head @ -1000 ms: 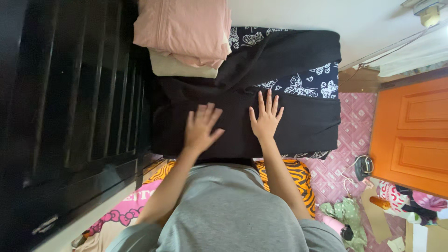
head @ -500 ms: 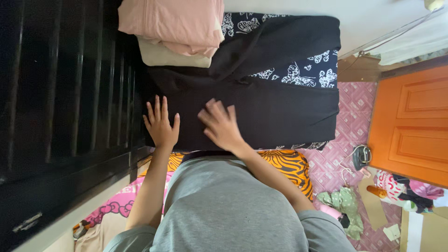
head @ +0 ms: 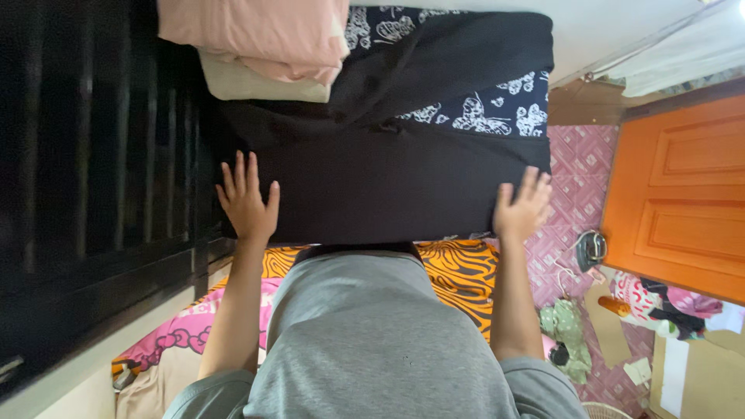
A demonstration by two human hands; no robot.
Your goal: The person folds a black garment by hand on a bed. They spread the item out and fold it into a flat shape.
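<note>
L hand point(head: 248, 203) lies flat, fingers spread, palm down on the left end of a black cloth point(head: 388, 182), gripping nothing. R hand point(head: 523, 208) sits at the cloth's right edge, fingers loosely open and pressed on the fabric near the corner; can't tell if the thumb hooks under the edge. Cloth is spread wide across the surface in front of the person, smooth along the near strip btw the two hands, bunched into folds further back. Under/behind it, a dark sheet w/ white butterfly print point(head: 497, 109) shows at the far right. Top left, a pink folded cloth point(head: 256, 35) is stacked on a beige one point(head: 260, 87), just beside the black cloth's far left corner. Dark slatted frame point(head: 93, 155) runs along the left. Near the person's grey shirt point(head: 380, 334), an orange tiger-stripe fabric point(head: 458, 271) peeks out below the cloth's near edge. Orange door point(head: 675, 194) at right, pink tiled floor point(head: 578, 178) w/ scattered bits by it.
</note>
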